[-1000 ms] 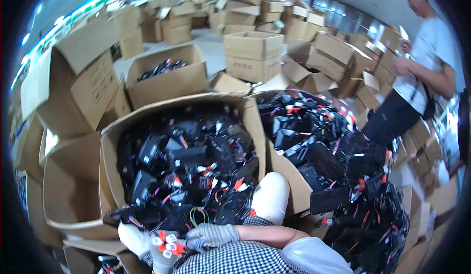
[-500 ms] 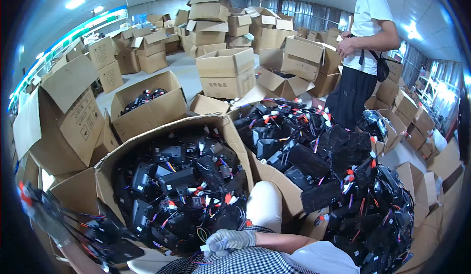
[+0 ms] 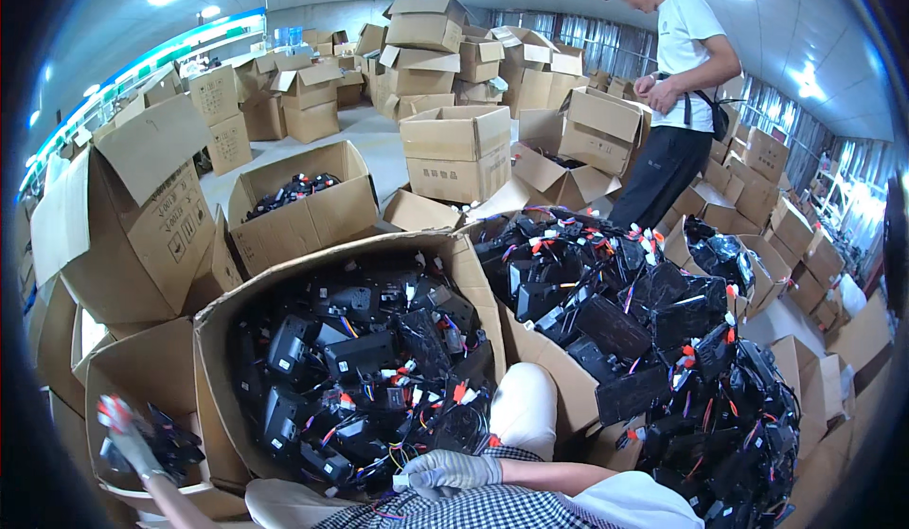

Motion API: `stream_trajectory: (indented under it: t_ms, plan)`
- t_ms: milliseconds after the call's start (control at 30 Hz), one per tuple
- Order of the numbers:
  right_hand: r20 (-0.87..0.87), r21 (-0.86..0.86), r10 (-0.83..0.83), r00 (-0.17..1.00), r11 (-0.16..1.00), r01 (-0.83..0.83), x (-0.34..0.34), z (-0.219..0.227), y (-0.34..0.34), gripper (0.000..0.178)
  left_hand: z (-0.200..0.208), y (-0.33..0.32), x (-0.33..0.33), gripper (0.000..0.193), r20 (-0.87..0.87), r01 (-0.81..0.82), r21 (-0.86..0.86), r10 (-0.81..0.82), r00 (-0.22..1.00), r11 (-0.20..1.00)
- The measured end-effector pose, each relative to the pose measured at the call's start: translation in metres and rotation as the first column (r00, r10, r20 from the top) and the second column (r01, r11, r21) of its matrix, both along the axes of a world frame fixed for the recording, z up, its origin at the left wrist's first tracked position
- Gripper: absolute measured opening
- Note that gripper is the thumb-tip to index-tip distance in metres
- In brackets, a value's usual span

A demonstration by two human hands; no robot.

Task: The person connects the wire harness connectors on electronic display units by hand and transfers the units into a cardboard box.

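My left hand (image 3: 135, 446), gloved and blurred by motion, is over a cardboard box (image 3: 142, 363) at the lower left. Red and white connectors (image 3: 115, 413) stick out at its fingers, and a bunch of wired black plastic units (image 3: 176, 446) hangs beside it inside the box opening. My right hand (image 3: 453, 472), in a grey-white glove, is closed in front of my checked apron (image 3: 473, 508). A small white connector (image 3: 401, 482) with thin wires is pinched in its fingers. Just beyond it stands a large box (image 3: 216, 340) full of black units with coloured wires.
A big heap of black wired units (image 3: 701, 387) rises at my right. Another person (image 3: 686, 65) stands behind it, hands together. Open cardboard boxes (image 3: 454, 150) are stacked across the back, and a tall open box (image 3: 133, 231) leans at the left. My knee (image 3: 524, 406) is between box and heap.
My left hand has swung right and down with the black units, from the far left edge into the lower left box. My right hand keeps its pinch. The view has tilted up slightly.
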State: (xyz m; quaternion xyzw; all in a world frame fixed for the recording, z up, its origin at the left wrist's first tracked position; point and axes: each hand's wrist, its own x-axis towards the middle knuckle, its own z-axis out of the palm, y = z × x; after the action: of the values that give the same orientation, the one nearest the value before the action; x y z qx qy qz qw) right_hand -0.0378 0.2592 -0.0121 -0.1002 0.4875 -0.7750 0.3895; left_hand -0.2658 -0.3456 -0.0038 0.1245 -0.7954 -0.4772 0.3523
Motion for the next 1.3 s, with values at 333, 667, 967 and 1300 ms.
stream_trajectory:
  t_ms: [333,667,967,1300]
  plan:
    - [0.017,0.181,-0.145,0.989,0.974,0.139,0.002,0.002,-0.006,0.052,-0.082,0.102,0.082,0.057,0.449,0.011,-0.248,0.105,0.887,0.969]
    - [0.052,0.287,-0.064,0.997,0.957,0.046,-0.014,-0.001,-0.001,0.043,-0.088,0.21,0.112,0.032,-0.054,-0.222,-0.248,0.215,0.975,0.943]
    - [0.111,0.261,-0.026,0.994,0.965,-0.004,-0.019,-0.001,0.008,0.039,-0.083,0.406,0.082,0.031,0.337,0.514,-0.606,-0.389,0.857,0.607]
    - [0.078,0.245,-0.091,0.993,0.967,0.069,-0.017,-0.01,0.019,0.047,-0.088,0.428,0.054,0.014,0.447,0.53,-0.828,-0.354,0.822,0.184]
